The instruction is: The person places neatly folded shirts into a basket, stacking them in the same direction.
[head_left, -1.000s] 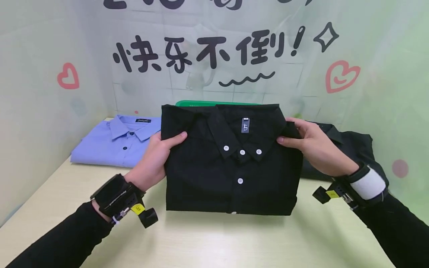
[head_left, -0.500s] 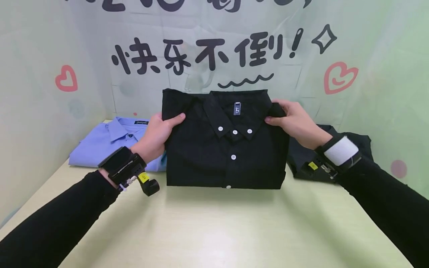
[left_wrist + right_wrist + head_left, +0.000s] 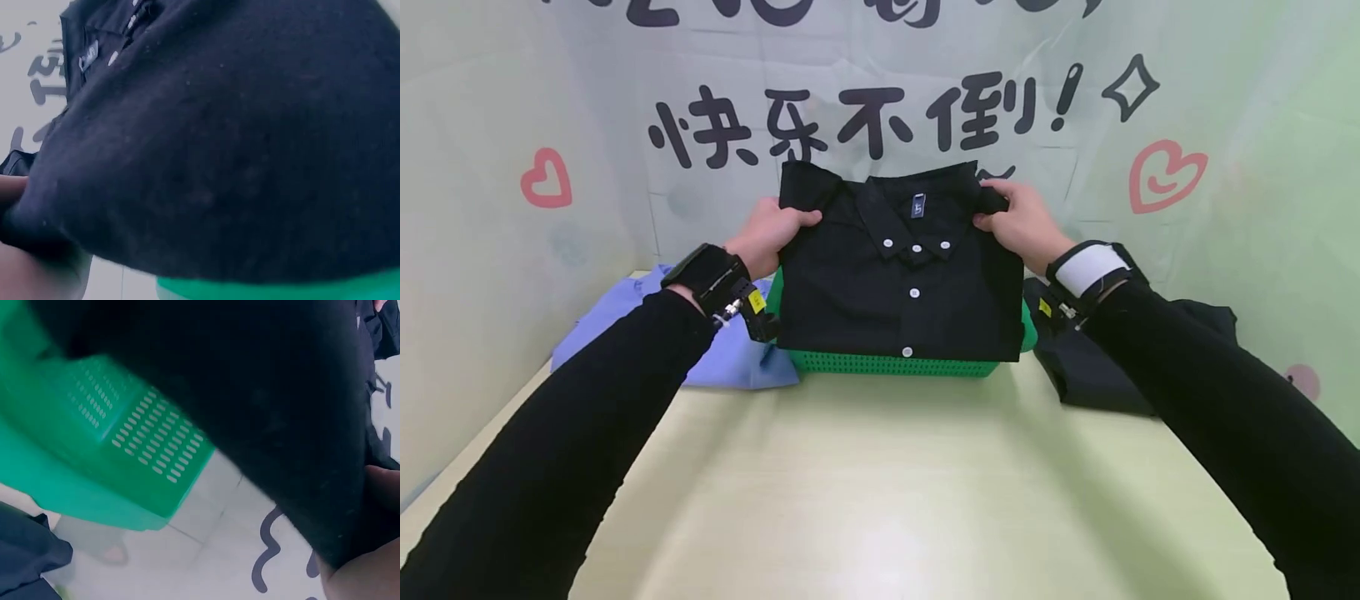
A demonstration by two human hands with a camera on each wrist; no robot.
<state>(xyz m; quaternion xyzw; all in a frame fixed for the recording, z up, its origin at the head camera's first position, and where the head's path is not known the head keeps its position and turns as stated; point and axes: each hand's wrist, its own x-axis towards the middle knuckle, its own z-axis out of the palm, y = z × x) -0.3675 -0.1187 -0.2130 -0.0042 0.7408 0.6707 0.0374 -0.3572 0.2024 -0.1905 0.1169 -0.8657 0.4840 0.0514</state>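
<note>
From the head view, the pale tabletop (image 3: 880, 467) stretches bare in front, crossed by two black sleeves. Beyond it both hands hold a folded black shirt (image 3: 898, 275) up by its shoulders, its front and white buttons facing the camera, collar at the top. The left hand (image 3: 767, 237) grips the shirt's left shoulder, thumb over the front and fingers behind; the right hand (image 3: 1018, 223) pinches the right shoulder beside the collar in the same way. So both hands are clamped on the cloth, one at each upper corner.

The shirt hangs just above a green perforated basket (image 3: 887, 363), its lower edge covering most of the basket so that only the front wall shows from the head view. A folded blue shirt (image 3: 730, 367) lies on the tabletop to the left of the basket, and another dark garment (image 3: 1097, 375) lies to the right.

The left wrist view is filled almost wholly by the black cloth, with a strip of the basket's green rim (image 3: 281, 290) at the bottom. The right wrist view adds what the head view hides: the basket's slotted side wall (image 3: 131, 437) from close by, under the shirt's dark underside, and the tiled wall behind

At the back hangs a pale backdrop (image 3: 550, 100) with black characters and red hearts
</note>
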